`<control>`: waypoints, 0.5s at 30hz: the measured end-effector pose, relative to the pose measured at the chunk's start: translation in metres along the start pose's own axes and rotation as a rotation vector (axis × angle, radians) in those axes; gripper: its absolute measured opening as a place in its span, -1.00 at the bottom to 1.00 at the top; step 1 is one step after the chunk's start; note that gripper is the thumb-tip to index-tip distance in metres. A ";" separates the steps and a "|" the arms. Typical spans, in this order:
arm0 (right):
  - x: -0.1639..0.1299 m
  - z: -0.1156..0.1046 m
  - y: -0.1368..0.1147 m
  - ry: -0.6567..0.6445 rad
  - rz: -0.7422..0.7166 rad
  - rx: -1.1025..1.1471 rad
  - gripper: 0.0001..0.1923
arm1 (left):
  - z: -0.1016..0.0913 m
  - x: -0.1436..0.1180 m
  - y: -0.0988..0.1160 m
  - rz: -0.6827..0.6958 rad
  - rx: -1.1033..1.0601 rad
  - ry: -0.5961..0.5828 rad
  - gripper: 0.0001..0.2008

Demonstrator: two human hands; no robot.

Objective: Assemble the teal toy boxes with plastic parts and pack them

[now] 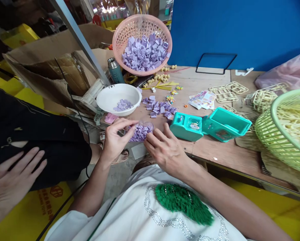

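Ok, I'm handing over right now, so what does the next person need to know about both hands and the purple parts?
Left hand and right hand: both pinch a small clear plastic bag of purple plastic pieces at the wooden table's edge.
Loose purple pieces lie beyond it; more in the white bowl and the pink perforated basket.
Bag holds pieces; whether sealed cannot be told.
A co-worker's hand rests far left.

Bare worktop (210, 152) lies open right of the hands, before the teal toy housings (210, 125). Ahead, the white bowl (118, 98) and scattered purple pieces (160, 108) crowd the way; the green basket (283, 130) blocks the far right.
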State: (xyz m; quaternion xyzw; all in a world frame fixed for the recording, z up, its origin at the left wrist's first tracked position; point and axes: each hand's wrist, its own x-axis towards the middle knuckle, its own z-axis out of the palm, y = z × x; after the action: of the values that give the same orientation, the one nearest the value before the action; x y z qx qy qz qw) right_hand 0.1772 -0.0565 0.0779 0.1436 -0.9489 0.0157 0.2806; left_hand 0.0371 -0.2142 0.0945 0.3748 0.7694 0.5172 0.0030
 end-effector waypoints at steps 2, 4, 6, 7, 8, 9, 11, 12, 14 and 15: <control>0.000 0.001 0.000 0.008 0.007 0.003 -0.75 | 0.000 0.001 -0.001 0.025 -0.022 0.007 -0.83; 0.000 0.002 -0.001 0.009 0.010 0.005 -0.75 | -0.001 0.002 -0.002 0.004 -0.051 0.018 -0.83; 0.001 0.003 -0.001 -0.005 0.009 0.010 -0.75 | -0.002 0.002 -0.004 -0.015 -0.067 0.026 -0.81; 0.001 0.003 -0.001 -0.009 0.009 0.012 -0.75 | -0.002 0.002 -0.005 -0.018 -0.070 0.023 -0.80; 0.001 0.004 0.000 -0.010 0.008 0.013 -0.76 | -0.003 0.002 -0.006 -0.018 -0.070 0.017 -0.79; 0.002 0.004 0.000 -0.010 0.009 0.013 -0.76 | -0.003 0.002 -0.006 -0.021 -0.070 0.008 -0.80; 0.002 0.004 0.000 -0.004 0.008 0.012 -0.76 | -0.003 0.002 -0.006 -0.048 -0.079 -0.008 -0.82; 0.002 0.005 0.000 -0.002 0.009 0.012 -0.76 | -0.003 0.002 -0.007 -0.072 -0.090 -0.010 -0.84; 0.002 0.005 0.000 -0.003 0.010 0.016 -0.76 | -0.003 0.001 -0.007 -0.133 -0.120 0.004 -0.86; 0.002 0.005 0.000 -0.003 0.012 0.019 -0.76 | -0.003 0.001 -0.007 -0.167 -0.139 0.018 -0.85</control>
State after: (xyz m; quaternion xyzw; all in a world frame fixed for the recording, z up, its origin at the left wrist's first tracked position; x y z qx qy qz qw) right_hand 0.1728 -0.0574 0.0750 0.1407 -0.9499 0.0260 0.2778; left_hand 0.0310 -0.2177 0.0907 0.3038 0.7602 0.5705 0.0650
